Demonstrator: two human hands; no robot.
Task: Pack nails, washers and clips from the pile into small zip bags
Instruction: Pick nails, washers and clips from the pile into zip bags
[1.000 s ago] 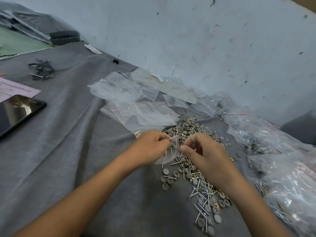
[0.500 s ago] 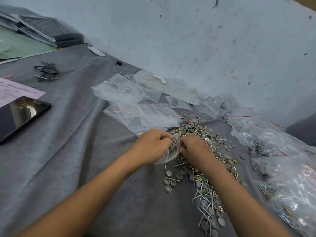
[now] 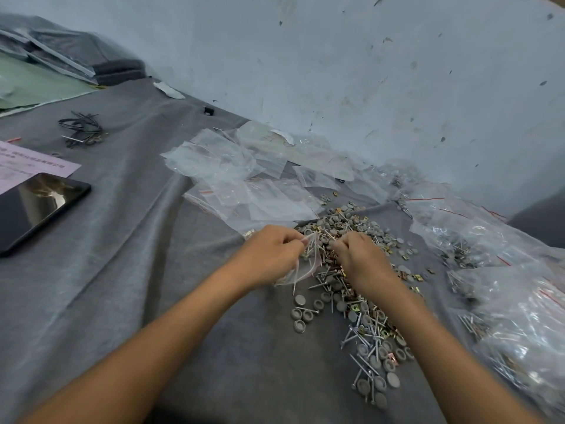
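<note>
Head view: a person's two hands meet low over the grey-clothed bench (image 3: 153, 270), at the left edge of the pile (image 3: 351, 289).
Left hand (image 3: 269, 255): its fingers are curled and pinch one small zip bag (image 3: 301, 269) by its upper edge. A few nails show through the plastic.
Right hand (image 3: 360, 258): its fingers are curled down among the loose parts, just beside the held edge of the bag. What they pinch, if anything, is hidden, so I cannot tell.
Key relation: the bag's held edge faces right, toward the right hand. The pile lies under and beyond that hand, so the right hand is nearer the parts and the left only holds the bag.
Pile axis: it runs from far centre toward the near right.
Bag axis: it slopes from the left fingers down toward the person, and its lower end touches the cloth.
Counts, in hand: two hands, one bag.
Counts, loose: nails (image 3: 360, 362), washers (image 3: 301, 316) and clips (image 3: 409, 276) are far too many to count.
Counts, other: the empty bags (image 3: 244, 191) are several and overlap, so their number is unclear. The filled bags (image 3: 504, 301) form an uncounted heap at right. There is one phone (image 3: 33, 209).
Next move, judged: a short carry leftward from the pile to the bag.
</note>
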